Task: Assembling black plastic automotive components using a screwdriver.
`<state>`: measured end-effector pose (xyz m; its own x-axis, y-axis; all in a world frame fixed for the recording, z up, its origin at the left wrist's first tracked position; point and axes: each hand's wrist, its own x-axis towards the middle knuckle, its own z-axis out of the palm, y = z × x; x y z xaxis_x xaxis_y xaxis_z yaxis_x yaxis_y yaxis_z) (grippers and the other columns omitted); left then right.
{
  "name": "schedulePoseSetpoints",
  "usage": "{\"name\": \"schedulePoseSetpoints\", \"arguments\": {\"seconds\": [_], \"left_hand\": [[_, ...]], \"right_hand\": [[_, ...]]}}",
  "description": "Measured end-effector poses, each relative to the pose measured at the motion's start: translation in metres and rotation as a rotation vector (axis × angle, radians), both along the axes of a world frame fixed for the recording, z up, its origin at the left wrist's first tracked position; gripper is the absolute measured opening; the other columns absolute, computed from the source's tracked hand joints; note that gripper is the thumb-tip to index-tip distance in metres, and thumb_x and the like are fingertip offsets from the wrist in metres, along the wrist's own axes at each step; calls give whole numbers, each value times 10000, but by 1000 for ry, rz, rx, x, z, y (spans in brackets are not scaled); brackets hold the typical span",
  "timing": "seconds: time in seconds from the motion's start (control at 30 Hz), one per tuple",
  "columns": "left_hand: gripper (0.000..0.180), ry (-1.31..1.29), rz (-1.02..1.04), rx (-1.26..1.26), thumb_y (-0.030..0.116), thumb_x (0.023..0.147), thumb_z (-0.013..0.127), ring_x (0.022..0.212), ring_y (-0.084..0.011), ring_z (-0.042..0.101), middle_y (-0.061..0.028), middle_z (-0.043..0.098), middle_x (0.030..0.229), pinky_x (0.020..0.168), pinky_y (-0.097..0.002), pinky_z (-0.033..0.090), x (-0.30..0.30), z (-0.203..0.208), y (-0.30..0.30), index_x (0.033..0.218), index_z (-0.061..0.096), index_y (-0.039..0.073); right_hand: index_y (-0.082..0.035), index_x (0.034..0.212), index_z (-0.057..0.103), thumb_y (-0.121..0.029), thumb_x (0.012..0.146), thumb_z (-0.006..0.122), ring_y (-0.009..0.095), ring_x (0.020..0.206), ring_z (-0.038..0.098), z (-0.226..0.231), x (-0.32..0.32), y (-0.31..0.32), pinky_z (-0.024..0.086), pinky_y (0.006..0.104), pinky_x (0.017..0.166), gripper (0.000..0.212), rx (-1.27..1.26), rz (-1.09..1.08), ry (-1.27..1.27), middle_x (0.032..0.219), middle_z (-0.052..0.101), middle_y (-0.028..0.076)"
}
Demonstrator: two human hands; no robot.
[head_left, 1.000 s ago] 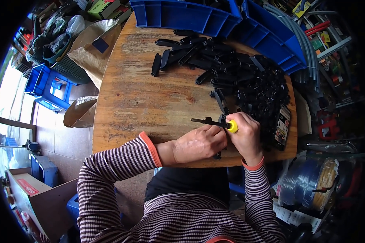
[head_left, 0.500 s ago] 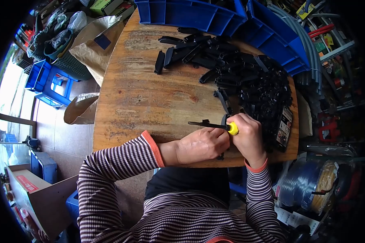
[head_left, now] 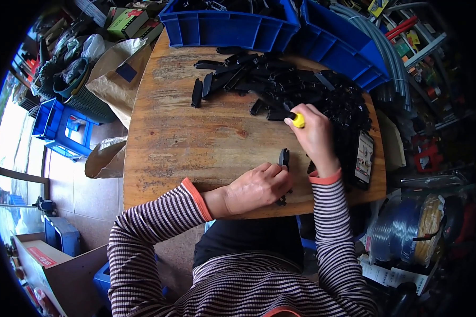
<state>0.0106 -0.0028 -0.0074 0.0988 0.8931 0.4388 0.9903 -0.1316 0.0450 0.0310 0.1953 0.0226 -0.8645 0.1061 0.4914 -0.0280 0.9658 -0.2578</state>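
Observation:
My left hand (head_left: 256, 186) rests low over the front of the wooden table, its fingers closed round a narrow black plastic part (head_left: 285, 156) that sticks up past the knuckles. The part's lower end is mostly hidden by the fingers. Farther forward and to the right, my right hand (head_left: 315, 138) grips a screwdriver-like tool (head_left: 298, 121) with a yellow-ended handle. Its dark shaft is blurred and points away to the left, over the near edge of a heap of similar black plastic parts (head_left: 288, 79).
Two blue plastic bins (head_left: 232, 29) stand along the far edge; the left one holds black parts. A lit phone (head_left: 364, 158) lies at the right of the wooden table (head_left: 185, 137). Brown paper bags (head_left: 116, 79) stand left, and coiled tubing (head_left: 402, 232) sits at the lower right.
My right hand has moved forward with the tool, away from my left hand and toward the heap. The left hand keeps its hold on the part. The whole view has shifted slightly.

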Motion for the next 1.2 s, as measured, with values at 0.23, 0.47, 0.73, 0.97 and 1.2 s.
{"name": "schedulePoseSetpoints", "arguments": {"seconds": [0.23, 0.47, 0.73, 0.97, 1.2], "left_hand": [[253, 2, 7, 63, 143, 766, 567, 878, -187, 555, -78, 540, 958, 744, -276, 466, 1, -1, -1, 992, 618, 39], [295, 26, -26, 41, 144, 779, 570, 959, -202, 557, -69, 563, 1052, 797, -302, 452, -8, 3, 7, 1059, 611, 60], [376, -177, 40, -163, 160, 747, 653, 1095, -244, 563, -43, 602, 1159, 884, -342, 428, -41, 15, 11, 1114, 609, 96], [233, -1905, 382, 310, 218, 883, 621, 918, -239, 639, -106, 632, 996, 774, -357, 544, -149, 29, -10, 1065, 596, 75], [371, -1877, 232, 608, 232, 848, 670, 906, -269, 638, -143, 617, 977, 832, -420, 549, -273, 120, 102, 1144, 545, 47]], "right_hand": [[-65, 823, 546, -156, 902, 659, 77, 617, 534, 6, 15, -40, 454, 226, 590, 165, -1206, 336, 354, 739, 605, 22], [-41, 847, 572, -170, 874, 676, 79, 630, 548, 40, 38, -11, 462, 240, 601, 167, -988, -23, 312, 728, 608, 41], [-23, 889, 622, -92, 758, 731, 309, 740, 635, -7, 51, 10, 504, 396, 648, 184, -139, -171, -109, 820, 624, 146], [-36, 909, 655, -66, 736, 734, 332, 839, 629, -7, 55, 1, 508, 392, 706, 192, -231, -262, -192, 915, 628, 121], [-40, 896, 647, -39, 717, 737, 303, 831, 635, -10, 66, -3, 513, 371, 698, 200, -177, -253, -169, 915, 610, 100]]}}
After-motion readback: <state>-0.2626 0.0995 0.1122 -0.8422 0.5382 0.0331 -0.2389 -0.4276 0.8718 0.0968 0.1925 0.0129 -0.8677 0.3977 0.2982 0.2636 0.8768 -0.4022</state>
